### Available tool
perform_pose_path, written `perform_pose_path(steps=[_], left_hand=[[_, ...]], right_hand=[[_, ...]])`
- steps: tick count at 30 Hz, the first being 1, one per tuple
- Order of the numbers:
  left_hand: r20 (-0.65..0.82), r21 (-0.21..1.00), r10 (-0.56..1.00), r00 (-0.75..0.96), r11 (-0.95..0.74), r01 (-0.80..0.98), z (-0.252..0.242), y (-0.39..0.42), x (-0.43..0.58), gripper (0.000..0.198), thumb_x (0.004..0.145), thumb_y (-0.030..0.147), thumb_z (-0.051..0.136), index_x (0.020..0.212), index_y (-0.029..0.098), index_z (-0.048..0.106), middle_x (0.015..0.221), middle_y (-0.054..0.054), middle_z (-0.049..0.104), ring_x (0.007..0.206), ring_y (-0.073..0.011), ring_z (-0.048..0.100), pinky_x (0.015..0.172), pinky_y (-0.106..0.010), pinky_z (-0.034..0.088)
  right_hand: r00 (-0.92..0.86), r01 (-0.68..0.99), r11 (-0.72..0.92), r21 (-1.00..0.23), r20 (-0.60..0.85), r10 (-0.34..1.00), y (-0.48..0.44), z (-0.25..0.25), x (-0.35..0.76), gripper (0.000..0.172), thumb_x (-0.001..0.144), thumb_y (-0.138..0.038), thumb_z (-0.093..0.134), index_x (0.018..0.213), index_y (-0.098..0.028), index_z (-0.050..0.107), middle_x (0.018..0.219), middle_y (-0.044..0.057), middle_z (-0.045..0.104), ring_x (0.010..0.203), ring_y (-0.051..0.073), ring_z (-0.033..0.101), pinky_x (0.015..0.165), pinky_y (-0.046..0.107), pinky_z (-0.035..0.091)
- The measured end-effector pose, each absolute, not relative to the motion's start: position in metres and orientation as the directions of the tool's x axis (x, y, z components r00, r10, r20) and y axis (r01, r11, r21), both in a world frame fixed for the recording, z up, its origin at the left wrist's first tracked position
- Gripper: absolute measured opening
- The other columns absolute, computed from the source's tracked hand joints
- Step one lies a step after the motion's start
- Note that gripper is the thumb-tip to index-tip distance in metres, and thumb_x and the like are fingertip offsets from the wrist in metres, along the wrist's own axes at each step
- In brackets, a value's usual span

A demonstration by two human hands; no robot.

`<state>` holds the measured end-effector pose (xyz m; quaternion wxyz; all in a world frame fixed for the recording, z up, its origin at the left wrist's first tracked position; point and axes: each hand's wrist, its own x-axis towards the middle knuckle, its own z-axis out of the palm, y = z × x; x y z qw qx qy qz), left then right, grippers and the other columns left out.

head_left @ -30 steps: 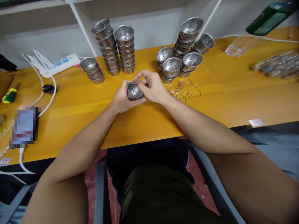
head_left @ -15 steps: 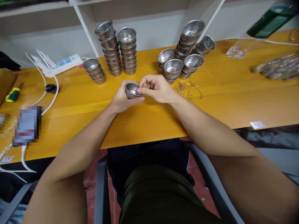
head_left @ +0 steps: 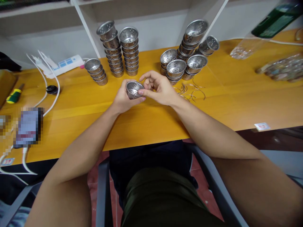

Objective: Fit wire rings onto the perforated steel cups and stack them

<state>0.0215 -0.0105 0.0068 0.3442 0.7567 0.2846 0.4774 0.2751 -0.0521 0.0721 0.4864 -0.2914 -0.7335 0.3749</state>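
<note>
My left hand (head_left: 123,98) is closed around a small perforated metal cup (head_left: 133,89), its open mouth tilted up towards me. My left thumb lies along the cup's near side. At the cup's right rim is my right hand (head_left: 157,87), its thumb tip touching the rim. The right index finger is raised apart from the thumb, and the other fingers are loosely bent. No object shows between them. Thin curved copper-coloured wires (head_left: 189,92) lie on the table just right of my right hand.
Tall cup stacks (head_left: 129,52) and a shorter stack (head_left: 96,72) stand at back left. More stacked cups (head_left: 176,69) stand at back right. A phone (head_left: 28,127), white cables, power strip (head_left: 68,65) and screwdriver (head_left: 14,95) lie left; a plastic bottle (head_left: 262,33) lies right.
My right index finger has lifted away from the thumb and the cup's rim. The cup in my left hand has barely shifted.
</note>
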Motion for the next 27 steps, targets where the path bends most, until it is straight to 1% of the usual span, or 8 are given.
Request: perform_pose_path(steps=[5,8,11,15,20,24,25,27], left_hand=[[0.536,0.786,0.781,0.32,-0.6,0.15,0.006,-0.002,0.018,0.114,0.079,0.098,0.115,0.154,0.03,0.062,0.143,-0.009,0.08,0.13,-0.032,0.088,0.115,-0.05,0.076],[0.531,0.789,0.784,0.32,-0.596,0.15,0.009,-0.003,0.018,0.114,0.079,0.101,0.112,0.153,0.029,0.063,0.141,-0.01,0.08,0.125,-0.0311,0.087,0.112,-0.049,0.076],[0.546,0.783,0.772,0.326,-0.609,0.129,0.011,-0.005,0.017,0.115,0.076,0.104,0.112,0.15,0.03,0.065,0.138,-0.01,0.081,0.121,-0.0317,0.087,0.109,-0.051,0.076],[0.549,0.791,0.762,0.343,-0.606,0.079,0.008,-0.004,0.019,0.112,0.078,0.102,0.112,0.152,0.034,0.063,0.142,-0.011,0.082,0.123,-0.0343,0.089,0.107,-0.054,0.079],[0.563,0.776,0.707,0.428,-0.63,0.02,-0.002,-0.002,0.024,0.123,0.075,0.098,0.115,0.159,0.036,0.051,0.158,-0.014,0.076,0.136,-0.0386,0.09,0.113,-0.059,0.079],[0.517,0.758,0.735,0.438,-0.631,0.165,-0.002,-0.003,0.018,0.138,0.067,0.077,0.128,0.172,0.035,0.047,0.182,-0.022,0.063,0.162,-0.0442,0.077,0.127,-0.062,0.074],[0.501,0.759,0.752,0.428,-0.62,0.2,-0.001,-0.003,0.016,0.135,0.07,0.072,0.127,0.173,0.035,0.048,0.184,-0.022,0.063,0.162,-0.0433,0.077,0.127,-0.06,0.073],[0.478,0.763,0.776,0.411,-0.599,0.244,0.001,-0.003,0.011,0.12,0.08,0.065,0.122,0.173,0.033,0.052,0.183,-0.022,0.064,0.158,-0.0405,0.077,0.126,-0.058,0.072]], right_hand=[[-0.367,0.264,0.705,-0.659,0.607,0.705,-0.052,0.071,0.285,0.073,0.114,-0.099,0.081,0.126,-0.028,0.092,0.129,0.014,0.082,0.114,0.032,0.076,0.108,0.053,0.072],[-0.46,0.307,0.762,-0.57,0.612,0.644,-0.053,0.069,0.287,0.066,0.119,-0.091,0.078,0.131,-0.028,0.095,0.147,0.019,0.079,0.14,0.041,0.077,0.133,0.066,0.065],[-0.515,0.333,0.775,-0.537,0.585,0.626,-0.055,0.066,0.287,0.061,0.123,-0.084,0.077,0.136,-0.028,0.096,0.161,0.022,0.075,0.156,0.044,0.073,0.145,0.07,0.058],[-0.504,0.325,0.782,-0.532,0.603,0.619,-0.054,0.058,0.281,0.062,0.122,-0.08,0.081,0.151,-0.026,0.089,0.164,0.023,0.076,0.157,0.044,0.073,0.141,0.069,0.061],[-0.464,0.341,0.784,-0.519,0.632,0.62,-0.052,0.061,0.277,0.093,0.112,-0.078,0.095,0.181,-0.022,0.07,0.168,0.023,0.078,0.15,0.044,0.077,0.13,0.064,0.069],[-0.381,0.507,0.774,-0.38,0.707,0.596,-0.052,0.1,0.339,0.096,0.096,-0.065,0.117,0.177,-0.028,0.081,0.161,0.022,0.082,0.149,0.046,0.077,0.129,0.064,0.069],[-0.319,0.57,0.744,-0.349,0.74,0.592,-0.054,0.112,0.366,0.092,0.093,-0.059,0.121,0.173,-0.029,0.086,0.159,0.022,0.083,0.148,0.045,0.078,0.125,0.061,0.07],[-0.076,0.706,0.576,-0.412,0.765,0.64,-0.059,0.134,0.426,0.083,0.091,-0.032,0.126,0.166,-0.022,0.091,0.16,0.026,0.086,0.144,0.04,0.085,0.116,0.052,0.072]])
